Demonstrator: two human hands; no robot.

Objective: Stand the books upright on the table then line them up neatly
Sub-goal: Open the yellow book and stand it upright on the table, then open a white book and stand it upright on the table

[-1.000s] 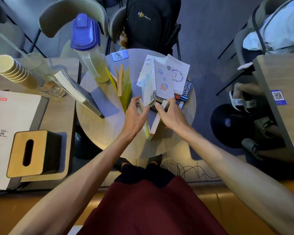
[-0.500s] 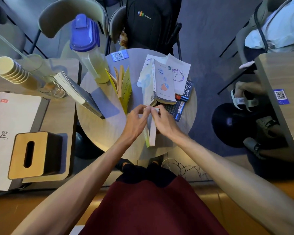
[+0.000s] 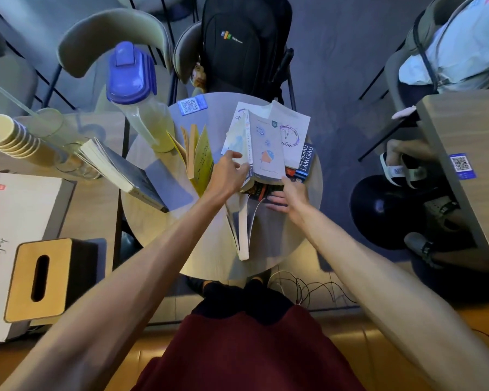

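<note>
At nine o'clock on the round table [image 3: 158, 238] a grey book [image 3: 130, 176] and a yellow book [image 3: 199, 158] stand fanned; a pitcher [image 3: 141, 108] holds yellowish liquid. Left hand [image 3: 227, 176] pinches the pale book [image 3: 263, 150] atop the flat pile; a cream book [image 3: 242, 224] stands at six. Right hand [image 3: 287, 197] lies flat and spread at three. Next, likely lifting that book upright.

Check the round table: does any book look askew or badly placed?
Yes. The dark-covered book leans steeply with its top past the round table edge. The yellow book stands splayed open. Several books still lie stacked under the white book, which the left hand touches.
</note>
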